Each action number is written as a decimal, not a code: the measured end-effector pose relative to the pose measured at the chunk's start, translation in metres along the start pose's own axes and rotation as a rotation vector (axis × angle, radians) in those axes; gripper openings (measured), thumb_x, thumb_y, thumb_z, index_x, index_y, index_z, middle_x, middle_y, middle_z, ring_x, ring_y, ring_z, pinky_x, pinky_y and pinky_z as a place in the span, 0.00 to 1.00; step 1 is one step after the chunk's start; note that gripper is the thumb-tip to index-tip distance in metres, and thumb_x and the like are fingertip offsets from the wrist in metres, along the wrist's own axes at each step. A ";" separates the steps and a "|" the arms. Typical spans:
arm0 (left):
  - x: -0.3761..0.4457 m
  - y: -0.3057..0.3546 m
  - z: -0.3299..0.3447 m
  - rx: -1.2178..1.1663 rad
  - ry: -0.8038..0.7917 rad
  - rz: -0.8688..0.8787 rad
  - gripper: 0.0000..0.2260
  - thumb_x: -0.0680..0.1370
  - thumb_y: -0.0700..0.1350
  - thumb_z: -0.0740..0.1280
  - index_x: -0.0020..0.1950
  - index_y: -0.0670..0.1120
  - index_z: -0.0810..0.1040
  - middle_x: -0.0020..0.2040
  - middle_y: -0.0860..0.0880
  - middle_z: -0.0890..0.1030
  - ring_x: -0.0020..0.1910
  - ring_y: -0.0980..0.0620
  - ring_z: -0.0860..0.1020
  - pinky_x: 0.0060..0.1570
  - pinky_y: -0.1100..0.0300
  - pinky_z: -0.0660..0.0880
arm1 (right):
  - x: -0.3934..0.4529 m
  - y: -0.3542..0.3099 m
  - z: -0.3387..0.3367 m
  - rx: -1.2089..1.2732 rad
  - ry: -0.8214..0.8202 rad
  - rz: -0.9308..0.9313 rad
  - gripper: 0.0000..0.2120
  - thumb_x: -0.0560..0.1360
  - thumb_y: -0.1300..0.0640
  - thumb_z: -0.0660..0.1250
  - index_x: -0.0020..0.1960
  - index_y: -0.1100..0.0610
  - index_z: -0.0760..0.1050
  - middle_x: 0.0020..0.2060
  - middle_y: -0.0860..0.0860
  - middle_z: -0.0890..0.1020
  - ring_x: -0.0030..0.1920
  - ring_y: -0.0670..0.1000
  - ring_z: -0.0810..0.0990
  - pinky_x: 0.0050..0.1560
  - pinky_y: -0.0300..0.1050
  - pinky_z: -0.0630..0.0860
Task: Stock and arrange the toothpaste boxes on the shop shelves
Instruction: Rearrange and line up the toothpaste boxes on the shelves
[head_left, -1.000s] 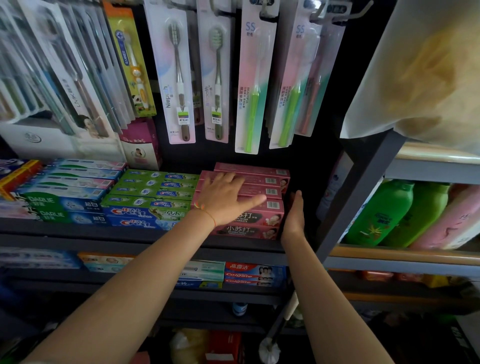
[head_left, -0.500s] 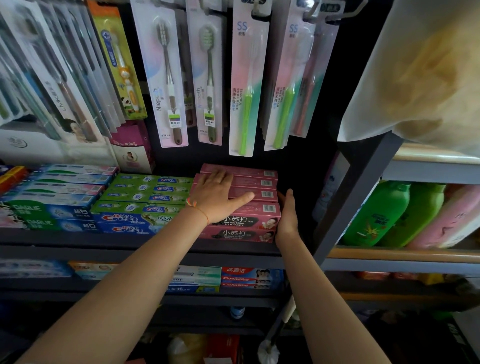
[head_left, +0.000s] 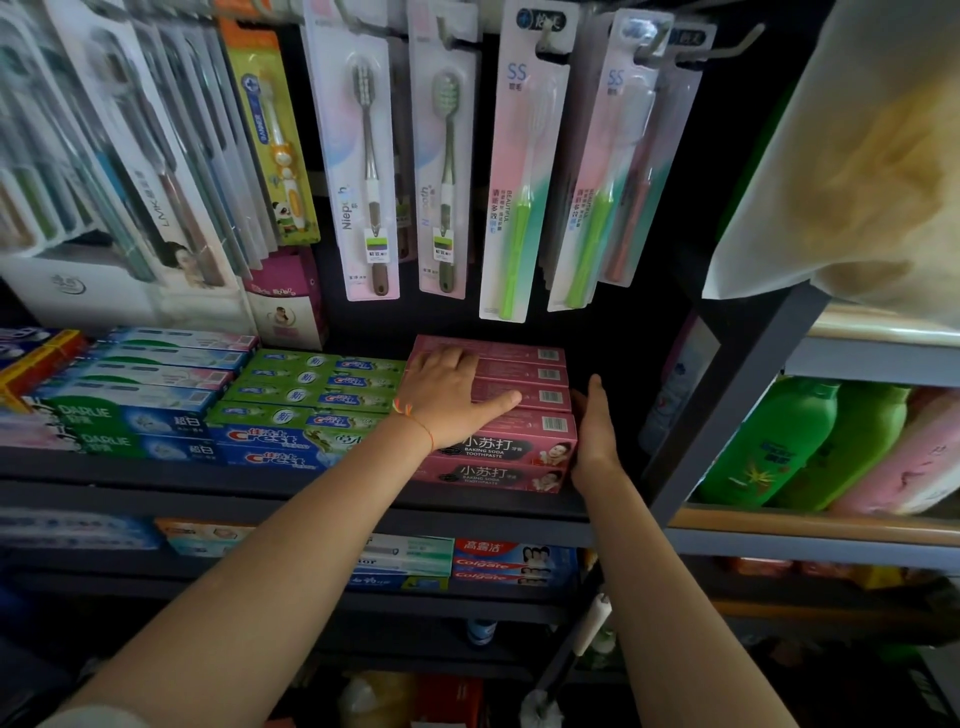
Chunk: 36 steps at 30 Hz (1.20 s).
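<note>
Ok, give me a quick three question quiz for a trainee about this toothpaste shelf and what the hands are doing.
1. True or false: the left hand lies flat on top of the pink baking soda toothpaste boxes.
2. Where is the right hand? A) gripping a hanging toothbrush B) against the pink stack's right end C) on the green bottles
3. Fill in: directly left of the pink stack sit the green and blue ____ toothpaste boxes.

Key: 1 true; 2 B; 3 Crest
</note>
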<state>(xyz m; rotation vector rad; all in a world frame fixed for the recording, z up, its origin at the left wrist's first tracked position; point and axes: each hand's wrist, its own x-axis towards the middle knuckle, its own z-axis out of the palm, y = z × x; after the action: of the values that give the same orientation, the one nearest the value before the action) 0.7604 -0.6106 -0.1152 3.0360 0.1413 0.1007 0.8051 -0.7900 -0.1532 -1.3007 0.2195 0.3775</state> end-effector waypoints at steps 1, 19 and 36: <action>0.000 -0.001 -0.001 -0.007 -0.004 0.002 0.42 0.75 0.74 0.46 0.79 0.47 0.58 0.79 0.46 0.60 0.78 0.46 0.57 0.77 0.47 0.50 | -0.002 -0.006 0.001 -0.025 0.006 -0.012 0.20 0.78 0.32 0.54 0.52 0.44 0.77 0.43 0.53 0.87 0.45 0.56 0.86 0.53 0.53 0.80; -0.012 -0.028 0.008 -0.046 -0.053 -0.021 0.29 0.83 0.57 0.46 0.82 0.47 0.46 0.82 0.48 0.46 0.80 0.51 0.44 0.78 0.50 0.44 | -0.007 -0.008 0.046 -1.672 -0.008 -0.659 0.28 0.83 0.45 0.48 0.80 0.55 0.53 0.79 0.53 0.57 0.79 0.53 0.53 0.78 0.52 0.46; -0.068 -0.036 0.037 -0.017 0.380 0.230 0.30 0.70 0.53 0.77 0.70 0.45 0.75 0.70 0.41 0.73 0.69 0.39 0.71 0.71 0.42 0.66 | -0.057 0.059 -0.015 -0.924 0.260 -0.774 0.41 0.70 0.48 0.77 0.74 0.59 0.60 0.68 0.59 0.67 0.65 0.59 0.73 0.51 0.53 0.78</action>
<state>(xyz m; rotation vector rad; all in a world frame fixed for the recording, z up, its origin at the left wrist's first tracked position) 0.6919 -0.5850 -0.1599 2.9668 -0.1815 0.6917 0.7302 -0.8001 -0.1889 -2.2120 -0.2923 -0.4204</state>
